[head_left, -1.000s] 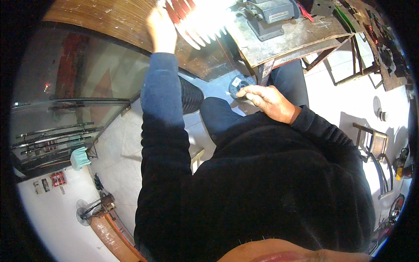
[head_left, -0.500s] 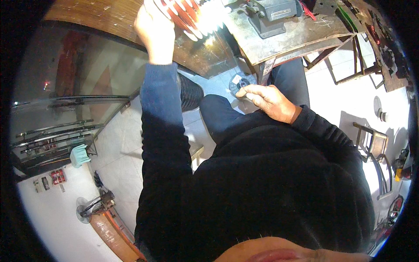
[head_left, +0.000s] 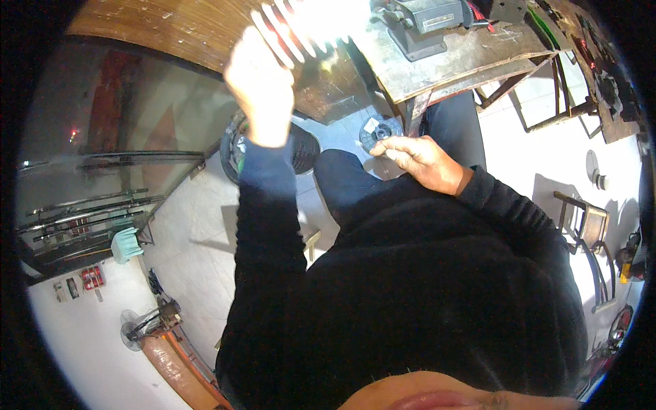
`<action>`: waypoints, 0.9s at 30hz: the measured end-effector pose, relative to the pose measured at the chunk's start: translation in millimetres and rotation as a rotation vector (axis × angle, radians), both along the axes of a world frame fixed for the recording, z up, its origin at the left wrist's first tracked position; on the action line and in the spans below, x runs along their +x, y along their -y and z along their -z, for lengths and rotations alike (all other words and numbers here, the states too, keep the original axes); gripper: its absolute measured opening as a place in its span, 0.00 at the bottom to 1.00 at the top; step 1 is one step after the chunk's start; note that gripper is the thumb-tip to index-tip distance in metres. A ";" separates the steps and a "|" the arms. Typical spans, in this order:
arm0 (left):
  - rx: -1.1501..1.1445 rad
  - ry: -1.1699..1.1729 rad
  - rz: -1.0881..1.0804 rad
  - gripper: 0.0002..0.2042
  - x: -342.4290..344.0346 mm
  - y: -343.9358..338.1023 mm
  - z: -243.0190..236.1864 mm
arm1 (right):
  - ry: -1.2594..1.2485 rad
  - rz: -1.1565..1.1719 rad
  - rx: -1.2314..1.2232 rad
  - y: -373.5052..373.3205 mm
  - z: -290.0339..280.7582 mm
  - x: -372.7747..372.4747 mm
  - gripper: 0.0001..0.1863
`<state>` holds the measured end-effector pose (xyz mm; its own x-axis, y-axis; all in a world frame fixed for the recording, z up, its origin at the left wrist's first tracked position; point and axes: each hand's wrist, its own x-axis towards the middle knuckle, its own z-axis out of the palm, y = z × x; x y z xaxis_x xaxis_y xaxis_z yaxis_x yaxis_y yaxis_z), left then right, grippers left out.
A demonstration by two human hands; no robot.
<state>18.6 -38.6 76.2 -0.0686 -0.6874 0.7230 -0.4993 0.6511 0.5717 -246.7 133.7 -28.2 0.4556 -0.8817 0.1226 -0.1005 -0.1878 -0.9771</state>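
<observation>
My left hand (head_left: 263, 82) is raised at the top, its fingers curled and washed out by glare. It is against or just beside a red-and-white ribbed object (head_left: 281, 33); what it grips, if anything, I cannot make out. My right hand (head_left: 427, 162) is held low in front of my body, thumb and forefinger pinched together. Whatever sits in that pinch is too small to name. Just beyond these fingertips is a round grey-blue spool (head_left: 372, 127) with a pale label, seen below the bench edge.
A wooden bench (head_left: 465, 65) at the upper right carries a grey metal machine (head_left: 430, 17). A brown wooden tabletop (head_left: 157, 24) spans the upper left. Below my left hand stands a dark ribbed round thing (head_left: 304, 149). A small stool (head_left: 584, 222) stands at the right.
My left hand has come down and slightly right, nearer to me. The ribbed object looks shifted and brighter. The dark round thing below shows more. My right hand keeps its pinch almost in place.
</observation>
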 end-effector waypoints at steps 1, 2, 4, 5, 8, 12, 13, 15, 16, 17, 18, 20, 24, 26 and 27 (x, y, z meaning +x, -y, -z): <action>0.135 -0.147 0.097 0.05 4.5 21.3 -19.0 | -0.021 -0.016 0.010 -1.2 -1.1 0.8 0.13; 0.263 -0.309 0.177 0.07 10.5 40.9 -34.2 | -0.017 -0.018 -0.002 -0.6 -1.9 1.6 0.13; -0.012 0.004 0.018 0.10 3.5 79.2 -43.3 | -0.021 0.005 -0.053 -0.3 -3.5 2.1 0.14; 0.033 -0.062 0.034 0.08 -1.4 79.0 -28.2 | 0.011 0.009 -0.039 -1.0 -4.0 1.8 0.14; 0.670 -0.733 0.386 0.05 -18.0 45.1 29.3 | 0.060 0.023 -0.001 1.2 -3.6 0.9 0.14; 0.457 -0.432 0.092 0.06 -20.9 -42.5 76.9 | 0.054 0.066 -0.081 4.9 0.0 2.0 0.14; 0.315 -0.305 0.043 0.07 -19.8 -54.5 73.7 | 0.060 0.071 -0.114 5.3 0.4 1.8 0.14; 0.328 -0.374 0.167 0.11 -12.3 -56.4 45.7 | 0.048 0.050 -0.027 5.3 -0.4 0.7 0.13; 0.331 -0.397 0.160 0.11 -10.9 -47.5 26.4 | 0.044 0.044 0.030 3.8 -2.0 -0.5 0.13; 0.276 -0.410 0.223 0.12 -11.1 -37.6 9.2 | 0.021 0.043 0.011 3.4 -3.4 -1.6 0.13; 0.285 -0.408 0.155 0.12 -11.7 -20.6 -8.5 | -0.004 0.039 -0.003 2.7 -5.1 -2.5 0.13; 0.235 -0.393 0.126 0.12 -10.3 19.5 -37.3 | -0.049 -0.014 0.067 1.9 -8.5 -5.9 0.15; 0.449 -0.518 0.110 0.11 -19.6 69.8 -24.0 | 0.022 0.039 0.012 2.5 -9.6 -0.7 0.14; 0.650 -0.810 0.147 0.10 -24.0 50.1 15.8 | -0.026 0.024 -0.051 5.3 -9.4 -1.2 0.14; 0.653 -0.711 0.129 0.09 -26.3 26.0 40.0 | -0.003 0.032 -0.046 6.0 -9.0 -1.0 0.14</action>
